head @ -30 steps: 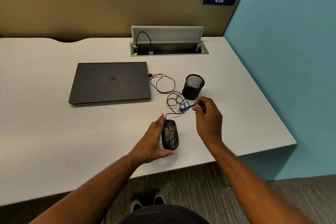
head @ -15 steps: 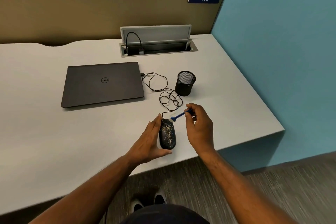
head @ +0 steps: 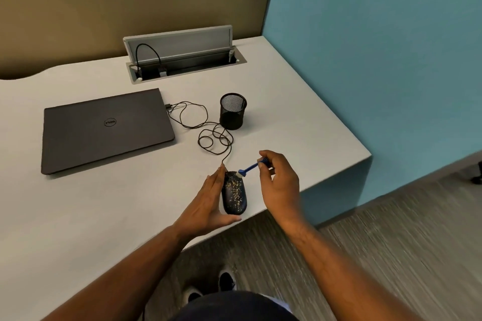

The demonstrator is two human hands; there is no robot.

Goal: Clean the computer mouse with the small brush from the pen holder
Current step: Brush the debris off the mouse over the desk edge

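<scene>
A black computer mouse (head: pixel 234 195) speckled with yellowish crumbs lies near the desk's front edge. My left hand (head: pixel 207 204) rests flat against the mouse's left side, fingers straight, thumb under its near end. My right hand (head: pixel 280 185) pinches a small blue brush (head: pixel 251 166) by its handle. The brush's white bristle head touches the far end of the mouse. The black mesh pen holder (head: pixel 232 111) stands behind, apparently empty.
A closed dark laptop (head: pixel 104 130) lies to the left, with the mouse's cable (head: pixel 208 135) looping between it and the pen holder. An open cable hatch (head: pixel 182 60) sits at the back of the white desk (head: pixel 78 216). A blue wall borders the right side.
My right hand has brought the brush down and left from near the pen holder until its head meets the mouse. The left hand has stayed against the mouse. The camera view shifted.
</scene>
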